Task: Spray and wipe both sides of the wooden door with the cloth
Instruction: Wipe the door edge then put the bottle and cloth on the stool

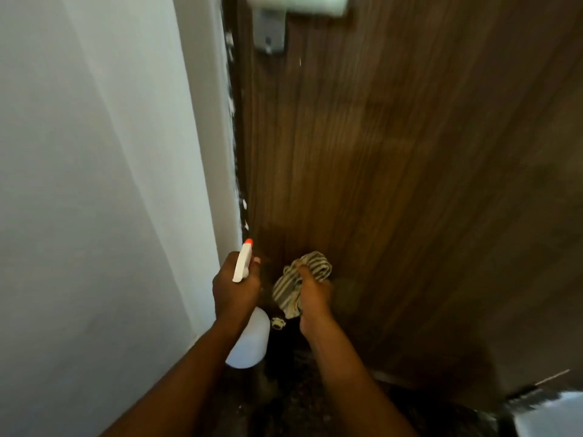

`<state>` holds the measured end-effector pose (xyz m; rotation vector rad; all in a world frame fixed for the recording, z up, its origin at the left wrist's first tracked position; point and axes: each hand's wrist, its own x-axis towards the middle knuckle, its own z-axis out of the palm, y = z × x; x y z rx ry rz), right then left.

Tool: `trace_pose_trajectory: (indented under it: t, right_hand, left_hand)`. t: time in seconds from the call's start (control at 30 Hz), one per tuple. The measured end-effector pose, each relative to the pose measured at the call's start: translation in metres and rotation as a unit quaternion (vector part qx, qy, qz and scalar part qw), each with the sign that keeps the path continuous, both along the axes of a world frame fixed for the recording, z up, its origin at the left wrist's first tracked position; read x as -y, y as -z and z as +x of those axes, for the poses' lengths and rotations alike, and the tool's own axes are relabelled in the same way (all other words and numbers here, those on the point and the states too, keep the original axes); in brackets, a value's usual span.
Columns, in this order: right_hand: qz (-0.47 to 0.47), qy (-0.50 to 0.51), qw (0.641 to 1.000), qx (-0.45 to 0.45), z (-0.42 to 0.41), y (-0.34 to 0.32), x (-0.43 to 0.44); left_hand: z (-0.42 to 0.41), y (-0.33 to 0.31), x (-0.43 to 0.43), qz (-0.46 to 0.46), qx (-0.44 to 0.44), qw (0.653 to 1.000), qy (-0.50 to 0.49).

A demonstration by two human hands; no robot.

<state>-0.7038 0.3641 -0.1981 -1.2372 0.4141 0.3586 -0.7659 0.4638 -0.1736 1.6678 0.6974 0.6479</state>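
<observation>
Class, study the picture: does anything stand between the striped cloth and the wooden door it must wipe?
Nothing visible does. The right hand grips the cloth low in front of the wooden door; the spray bottle, held by the left hand, sits to its left, not between them.

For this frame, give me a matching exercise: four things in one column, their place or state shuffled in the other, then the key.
Things
1. spray bottle
2. striped cloth
3. door handle
4. wall

Places or states
A. high on the wooden door, at the view's top edge
B. gripped by the left hand, orange nozzle pointing up
C. pale, left of the door
D. bunched in the right hand

Pairs: 1-B, 2-D, 3-A, 4-C
</observation>
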Motion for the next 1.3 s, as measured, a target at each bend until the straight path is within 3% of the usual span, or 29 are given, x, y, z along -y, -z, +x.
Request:
trace_pose_trajectory:
  t: [0.33,0.4,0.47,0.57,0.7,0.9,0.97,1.03,1.07,1.1,1.13,1.17,1.2,1.23,1.3]
  right_hand:
    - [0.012,0.094,0.995,0.019,-0.002,-0.307,-0.001]
    - [0.059,0.103,0.993,0.008,0.008,-0.35,-0.007]
    - [0.17,0.091,0.981,-0.027,0.016,-0.388,-0.018]
    - [0.275,0.121,0.952,-0.064,0.018,-0.419,-0.036]
    - [0.351,0.16,0.922,-0.029,0.012,-0.427,-0.05]
    - [0.321,0.186,0.929,-0.022,-0.002,-0.423,-0.056]
    - [0.211,0.205,0.956,0.002,-0.022,-0.423,-0.053]
    - [-0.067,0.209,0.972,0.08,-0.048,-0.426,-0.042]
    - [-0.257,0.174,0.936,0.168,-0.06,-0.426,-0.035]
    - [-0.425,0.119,0.853,0.278,-0.07,-0.426,-0.028]
    - [-0.533,0.06,0.757,0.374,-0.079,-0.427,-0.024]
    - [-0.591,-0.008,0.683,0.429,-0.087,-0.428,-0.021]
    - [-0.62,-0.074,0.639,0.449,-0.095,-0.431,-0.022]
    - [-0.636,-0.132,0.621,0.438,-0.106,-0.432,-0.023]
    - [-0.642,-0.188,0.622,0.407,-0.126,-0.433,-0.025]
  left_hand:
    - [-0.04,-0.254,-0.028,-0.059,-0.031,0.997,0.027]
    - [-0.042,-0.288,-0.033,-0.066,-0.037,0.996,0.044]
    - [-0.041,-0.32,-0.04,-0.069,-0.033,0.995,0.058]
    - [-0.038,-0.358,-0.051,-0.074,-0.025,0.994,0.078]
    - [-0.033,-0.383,-0.061,-0.086,-0.016,0.991,0.105]
    - [-0.041,-0.384,-0.075,-0.073,-0.029,0.989,0.125]
    - [-0.051,-0.382,-0.078,-0.051,-0.034,0.991,0.122]
    - [-0.062,-0.381,-0.081,-0.027,-0.038,0.991,0.126]
    - [-0.07,-0.382,-0.082,-0.022,-0.037,0.991,0.128]
    - [-0.076,-0.383,-0.083,-0.019,-0.037,0.991,0.13]
    - [-0.083,-0.384,-0.083,-0.018,-0.036,0.991,0.131]
    - [-0.091,-0.385,-0.081,-0.016,-0.036,0.991,0.131]
    - [-0.099,-0.388,-0.08,-0.013,-0.035,0.991,0.13]
    - [-0.11,-0.389,-0.078,-0.009,-0.035,0.991,0.128]
    - [-0.13,-0.391,-0.074,-0.005,-0.033,0.992,0.125]
